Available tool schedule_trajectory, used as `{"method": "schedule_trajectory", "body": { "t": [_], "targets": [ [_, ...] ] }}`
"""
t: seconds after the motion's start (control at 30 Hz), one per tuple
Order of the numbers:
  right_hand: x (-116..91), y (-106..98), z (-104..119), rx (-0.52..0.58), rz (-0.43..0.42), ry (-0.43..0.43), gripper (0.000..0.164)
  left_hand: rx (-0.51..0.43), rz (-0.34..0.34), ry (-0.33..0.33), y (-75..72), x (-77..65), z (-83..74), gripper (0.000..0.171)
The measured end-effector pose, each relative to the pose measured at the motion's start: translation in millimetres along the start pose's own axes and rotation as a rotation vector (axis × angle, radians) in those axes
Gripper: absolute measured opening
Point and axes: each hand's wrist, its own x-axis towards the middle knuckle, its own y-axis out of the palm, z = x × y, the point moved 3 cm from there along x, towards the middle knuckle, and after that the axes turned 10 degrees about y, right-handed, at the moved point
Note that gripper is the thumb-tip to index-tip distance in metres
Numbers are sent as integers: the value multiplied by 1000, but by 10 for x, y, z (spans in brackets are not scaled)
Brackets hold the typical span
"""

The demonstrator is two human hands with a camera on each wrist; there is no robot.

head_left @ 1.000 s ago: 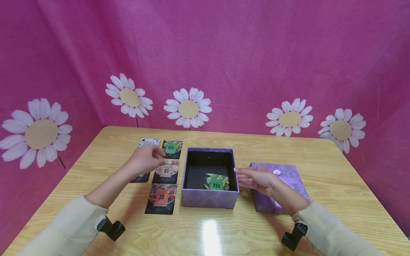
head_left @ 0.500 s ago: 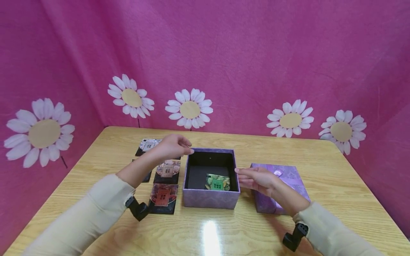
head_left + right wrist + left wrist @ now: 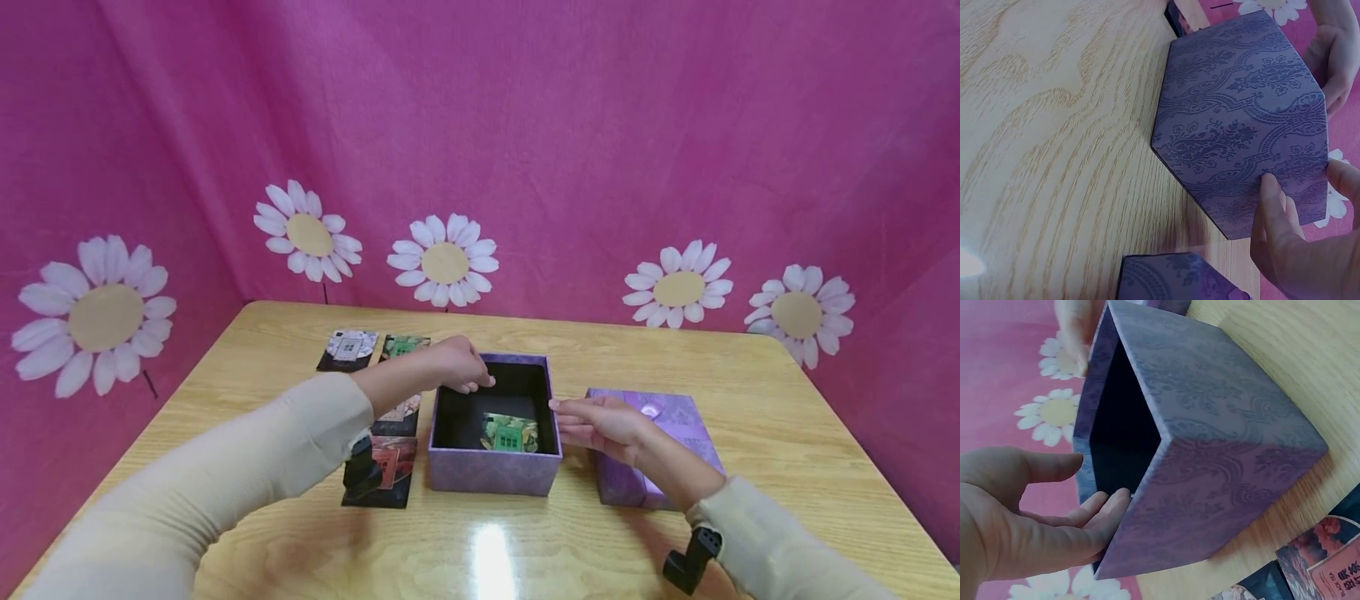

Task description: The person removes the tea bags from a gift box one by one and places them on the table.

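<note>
An open-topped purple patterned box point(image 3: 495, 472) with a black inside stands on the table. One green-labelled sachet point(image 3: 509, 433) lies in it. My left hand point(image 3: 459, 364) is over the box's left part, palm down. In the left wrist view, its fingertips point(image 3: 1113, 506) dip just inside the rim, thumb apart, and nothing shows between them. My right hand point(image 3: 603, 427) rests against the box's right wall, fingers fairly straight; in the right wrist view a fingertip point(image 3: 1269, 184) touches the outer wall and the thumb is at the rim.
Left of the box lie a white sachet point(image 3: 348, 349), a green sachet point(image 3: 405, 345), a pinkish sachet point(image 3: 397, 419) and a red sachet point(image 3: 382, 479), some partly behind the left arm. A purple lid point(image 3: 678, 417) with a ribbon bow sits to the right, under the right forearm.
My left hand has moved right, from above the sachets to over the box, and its forearm now covers part of them. The right hand has stayed at the box's right wall.
</note>
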Motion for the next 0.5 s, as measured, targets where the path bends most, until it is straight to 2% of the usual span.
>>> {"method": "schedule_trajectory", "body": {
  "t": [0.13, 0.2, 0.27, 0.33, 0.43, 0.5],
  "targets": [
    [2, -1, -23, -1, 3, 7, 62, -36, 13, -63, 64, 103, 12, 32],
    [5, -4, -21, -9, 3, 10, 63, -84, 25, -93, 101, 157, 20, 36],
    [5, -6, -10, -16, 4, 13, 63, -123, 48, -123, 151, 208, 32, 31],
    [2, -6, 4, -22, 1, 17, 63, -110, 56, -152, 205, 222, 41, 30],
    [-4, -3, 14, -24, 1, 22, 62, -92, 72, -215, 358, 739, 478, 24],
    [-4, -4, 12, -27, 0, 23, 62, -69, 77, -257, 476, 1166, 857, 29]
  ]
}}
